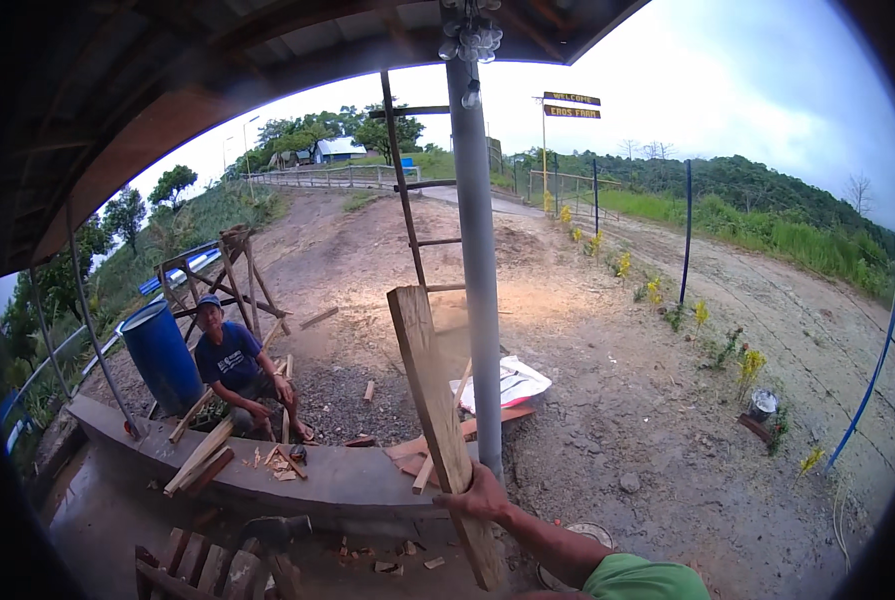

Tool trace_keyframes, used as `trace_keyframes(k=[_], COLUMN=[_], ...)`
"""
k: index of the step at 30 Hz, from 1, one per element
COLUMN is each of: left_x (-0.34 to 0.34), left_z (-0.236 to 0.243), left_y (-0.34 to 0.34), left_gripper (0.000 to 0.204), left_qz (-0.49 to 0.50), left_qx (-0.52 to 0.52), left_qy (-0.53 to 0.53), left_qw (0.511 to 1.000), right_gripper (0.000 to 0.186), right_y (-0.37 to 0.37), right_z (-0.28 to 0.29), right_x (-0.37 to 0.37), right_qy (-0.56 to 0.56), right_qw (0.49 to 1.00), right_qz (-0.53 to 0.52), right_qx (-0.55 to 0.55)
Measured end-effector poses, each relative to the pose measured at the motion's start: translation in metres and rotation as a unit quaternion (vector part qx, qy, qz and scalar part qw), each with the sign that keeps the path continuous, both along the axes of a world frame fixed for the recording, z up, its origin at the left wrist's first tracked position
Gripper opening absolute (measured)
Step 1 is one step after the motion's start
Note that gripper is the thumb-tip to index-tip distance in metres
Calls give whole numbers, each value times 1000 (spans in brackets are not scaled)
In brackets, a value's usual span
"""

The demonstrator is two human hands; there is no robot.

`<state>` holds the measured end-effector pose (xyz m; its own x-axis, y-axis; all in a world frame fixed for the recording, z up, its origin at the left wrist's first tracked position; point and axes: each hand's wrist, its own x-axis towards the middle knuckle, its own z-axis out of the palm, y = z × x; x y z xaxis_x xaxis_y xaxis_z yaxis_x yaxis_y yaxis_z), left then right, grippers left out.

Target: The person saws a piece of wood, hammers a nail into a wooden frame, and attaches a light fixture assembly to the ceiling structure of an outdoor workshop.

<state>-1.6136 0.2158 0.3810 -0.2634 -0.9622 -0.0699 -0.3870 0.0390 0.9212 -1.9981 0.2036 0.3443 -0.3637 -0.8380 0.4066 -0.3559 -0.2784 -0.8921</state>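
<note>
A low concrete ledge [352,480] curves across the lower left; on it, left of its middle, lie pale wooden planks [202,456] and a reddish-brown board [211,471]; just right of them, wood chips [282,466]; wood scraps [388,568] litter the floor [417,588] at bottom centre.

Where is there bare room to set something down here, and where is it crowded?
Bare: the low wall's top between the small dark object and the pale stick; also the ground right of the white sheet. Crowded: the wall around the planks and wood chips.
</note>
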Motion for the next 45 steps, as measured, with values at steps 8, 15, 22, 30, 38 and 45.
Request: trace_keyframes(k=[8, 15, 22, 30, 38, 45], left_x=[-95, -134, -158, -214, -289, -332], left_z=[9, -11, -52, -114, -55, -29], left_y=[-46, -122, -228, -316, -327, -303], left_gripper=[73, 70, 67, 68, 63, 59], left_qz=[-29, -107, -190, -283, -321, -320], left_qx=[83, 105, 132, 50, 17, 1], left_qy=[-117, -159, -214, -275, -205, -176], left_qw=[989, 976, 949, 917, 925, 931], right_gripper=[70, 35, 37, 39, 41, 43], right_y=[41, 52, -4, -52, -69, -61], right_z=[-138, -150, -116, -84, -76, -76], right_x=[-113, -112, -143, -165, -196, -225], right_qy=[159, 214, 202, 186, 176, 175], right_qw=[897, 866, 870, 869, 878, 887], right_qz=[-172, -139, -188, -237, -247, -235], right_qx=[375, 430, 409, 393, 370, 357])
